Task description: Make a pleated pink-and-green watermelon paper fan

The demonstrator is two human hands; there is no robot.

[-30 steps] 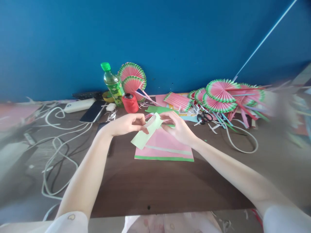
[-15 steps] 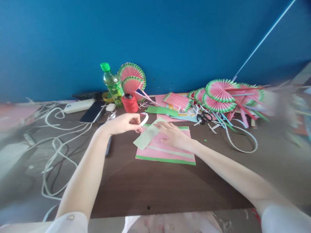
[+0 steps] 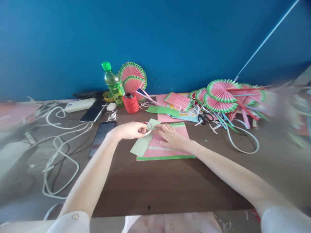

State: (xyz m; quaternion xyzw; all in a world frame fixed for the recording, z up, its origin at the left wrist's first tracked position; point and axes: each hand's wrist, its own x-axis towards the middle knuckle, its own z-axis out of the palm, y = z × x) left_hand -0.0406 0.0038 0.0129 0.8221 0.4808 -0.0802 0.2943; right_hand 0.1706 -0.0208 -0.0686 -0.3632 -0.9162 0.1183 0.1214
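My left hand is closed on a thin roll of tape, its pale ring showing past the fingertips. Under that hand, a pale green paper strip slants across the left side of a pink sheet. Green bands edge the sheet at top and bottom, and a pale stripe runs across its middle. My right hand lies flat on the pink sheet, fingers spread, fingertips by the strip's upper end.
Behind the sheet are a green paper piece, black scissors and pink pleated fans. A red thread spool and a green-capped bottle stand back left. Phones and white cables lie left.
My left hand has moved right and down with the tape, over the pale green strip. The strip has shifted slightly left and down. My right hand still rests on the sheet.
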